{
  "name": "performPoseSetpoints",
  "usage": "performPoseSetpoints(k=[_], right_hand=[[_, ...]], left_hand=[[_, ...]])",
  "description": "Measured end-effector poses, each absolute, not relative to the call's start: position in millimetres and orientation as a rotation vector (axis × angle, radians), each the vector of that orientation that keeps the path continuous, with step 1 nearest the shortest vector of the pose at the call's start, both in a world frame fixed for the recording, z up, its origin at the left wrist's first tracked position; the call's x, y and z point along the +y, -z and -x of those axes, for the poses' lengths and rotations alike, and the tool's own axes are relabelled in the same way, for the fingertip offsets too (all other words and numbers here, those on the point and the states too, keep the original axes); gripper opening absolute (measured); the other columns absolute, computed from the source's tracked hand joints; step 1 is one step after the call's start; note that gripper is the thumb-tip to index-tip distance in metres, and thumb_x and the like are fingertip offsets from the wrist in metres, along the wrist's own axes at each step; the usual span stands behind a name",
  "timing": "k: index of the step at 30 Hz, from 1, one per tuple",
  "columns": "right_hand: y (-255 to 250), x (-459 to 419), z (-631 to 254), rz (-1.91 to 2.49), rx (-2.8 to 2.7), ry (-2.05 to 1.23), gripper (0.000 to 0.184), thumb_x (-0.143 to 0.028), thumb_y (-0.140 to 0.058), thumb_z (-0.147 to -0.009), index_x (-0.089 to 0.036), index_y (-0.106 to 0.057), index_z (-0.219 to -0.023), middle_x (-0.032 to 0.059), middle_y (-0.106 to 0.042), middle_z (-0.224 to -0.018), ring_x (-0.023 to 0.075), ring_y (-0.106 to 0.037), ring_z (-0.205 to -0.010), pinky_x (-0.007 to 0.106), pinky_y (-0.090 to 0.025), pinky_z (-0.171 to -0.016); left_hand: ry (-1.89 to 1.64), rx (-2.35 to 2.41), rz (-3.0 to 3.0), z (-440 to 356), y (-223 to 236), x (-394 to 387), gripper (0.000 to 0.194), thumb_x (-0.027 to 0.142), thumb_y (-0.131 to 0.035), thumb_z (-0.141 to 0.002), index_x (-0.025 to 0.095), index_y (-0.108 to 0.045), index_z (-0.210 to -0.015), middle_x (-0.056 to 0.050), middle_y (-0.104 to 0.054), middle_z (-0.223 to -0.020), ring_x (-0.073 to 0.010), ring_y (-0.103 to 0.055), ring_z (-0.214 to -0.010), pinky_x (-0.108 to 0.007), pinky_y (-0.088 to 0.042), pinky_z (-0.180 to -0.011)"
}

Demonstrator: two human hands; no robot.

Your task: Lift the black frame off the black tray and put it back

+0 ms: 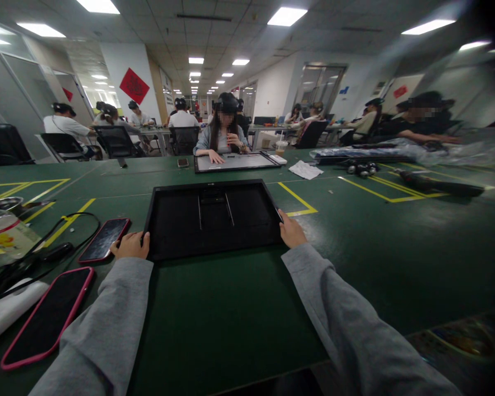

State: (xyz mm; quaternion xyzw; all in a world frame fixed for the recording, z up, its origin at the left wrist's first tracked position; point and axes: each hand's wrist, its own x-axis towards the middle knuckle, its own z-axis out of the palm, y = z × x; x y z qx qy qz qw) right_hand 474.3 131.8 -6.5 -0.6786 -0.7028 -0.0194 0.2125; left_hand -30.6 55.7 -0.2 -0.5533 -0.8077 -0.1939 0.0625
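Note:
A black, shallow rectangular frame (177, 220) lies on the green table in front of me, with a raised rim, a small logo at its far edge and two thin light-coloured strips inside. My left hand (131, 245) is closed on its near left edge, thumb against the rim. At the right edge, my right hand (292, 229) grips the rim, with the fingers partly hidden beyond it. Just left of my left hand is a phone in a red case (105, 240). A larger phone in a pink case (49, 316) lies nearer to me.
Cables, a white device (12, 308) and a bottle (8, 231) crowd the left side. Across the table a person (226, 132) rests a hand on a grey panel (247, 160). Tissue (306, 170), black parts (362, 169) and plastic-wrapped items (363, 153) lie right of it.

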Motion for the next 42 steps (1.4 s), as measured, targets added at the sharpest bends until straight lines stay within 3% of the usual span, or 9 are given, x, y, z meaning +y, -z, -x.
performPoseSetpoints(k=[19, 29, 34, 42], right_hand=[[7, 132, -476, 1.868, -1.953, 0.067, 0.057, -0.016, -0.034, -0.091, -0.011, -0.036, -0.147, 0.0168, -0.066, -0.112, 0.0273, -0.060, -0.102, 0.039, -0.047, -0.088], [10, 136, -477, 1.815, -1.893, 0.010, 0.056, -0.015, -0.036, -0.090, -0.013, -0.037, -0.146, 0.0156, -0.063, -0.123, 0.0269, -0.059, -0.109, 0.040, -0.047, -0.093], [11, 137, -477, 1.816, -1.871, 0.002, 0.056, -0.016, -0.036, -0.090, -0.014, -0.039, -0.146, 0.0141, -0.065, -0.119, 0.0260, -0.059, -0.111, 0.041, -0.047, -0.094], [10, 136, -477, 1.762, -1.844, -0.011, 0.054, -0.017, -0.035, -0.091, -0.014, -0.043, -0.144, 0.0144, -0.060, -0.130, 0.0265, -0.055, -0.118, 0.042, -0.045, -0.100]], left_hand=[[0.600, -2.447, 1.663, 31, 3, 56, 0.047, 0.044, -0.032, -0.092, 0.020, -0.066, -0.113, -0.015, -0.062, -0.125, -0.0274, -0.049, -0.123, -0.057, -0.022, -0.103], [0.581, -2.473, 1.658, 29, 1, 56, 0.042, 0.043, -0.034, -0.091, 0.023, -0.067, -0.109, -0.014, -0.063, -0.125, -0.0276, -0.049, -0.122, -0.056, -0.024, -0.103], [0.600, -2.443, 1.690, 24, -5, 50, 0.044, 0.044, -0.032, -0.092, 0.023, -0.067, -0.110, -0.015, -0.062, -0.126, -0.0275, -0.048, -0.122, -0.056, -0.024, -0.102], [0.665, -2.376, 1.706, 20, -13, 45, 0.044, 0.041, -0.032, -0.093, 0.023, -0.066, -0.115, -0.013, -0.063, -0.125, -0.0270, -0.049, -0.124, -0.055, -0.018, -0.104]])
